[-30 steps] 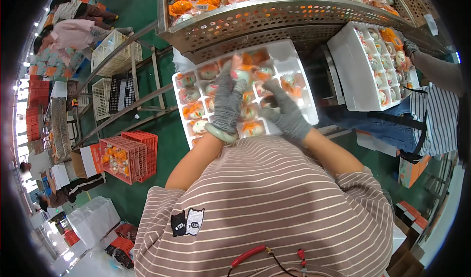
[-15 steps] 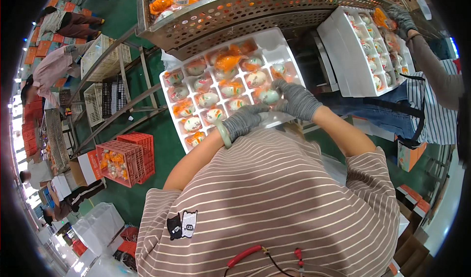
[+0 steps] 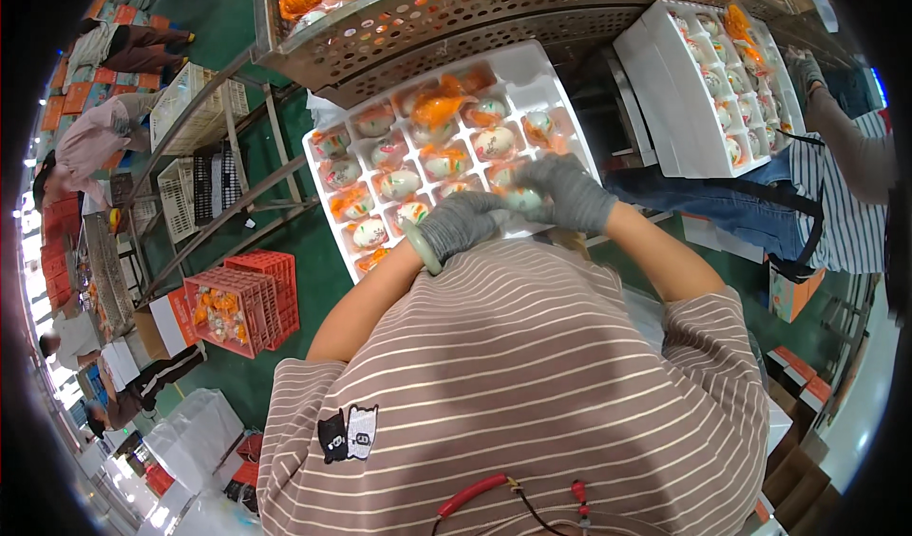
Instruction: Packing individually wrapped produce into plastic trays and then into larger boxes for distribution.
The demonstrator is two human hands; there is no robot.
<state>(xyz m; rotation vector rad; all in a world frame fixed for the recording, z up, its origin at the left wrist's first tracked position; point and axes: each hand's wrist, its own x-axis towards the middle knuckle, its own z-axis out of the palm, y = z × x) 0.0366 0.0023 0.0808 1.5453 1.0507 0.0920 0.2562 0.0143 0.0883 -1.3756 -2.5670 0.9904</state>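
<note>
A white foam tray with square cells lies tilted in front of me, most cells filled with plastic-wrapped pale eggs printed in colour. My right hand, in a grey knitted glove, curls its fingers over a wrapped egg near the tray's close right side; the fingertips are slightly blurred. Just left of it, my gloved left hand reaches across the near edge with fingers pressed together toward the same egg. What its fingertips pinch, if anything, is hidden. A larger orange-and-clear wrapped packet lies on top of the eggs at the back middle.
Behind the tray runs a perforated metal trough holding orange-wrapped eggs. To the right, another person's gloved hand is beside a second egg-filled foam tray. Red crates stand on the green floor at left, near metal rails.
My right hand has curled further over the egg and shifted slightly right. My left hand has drawn back a little to the left. The co-worker's hand has moved away from their tray.
</note>
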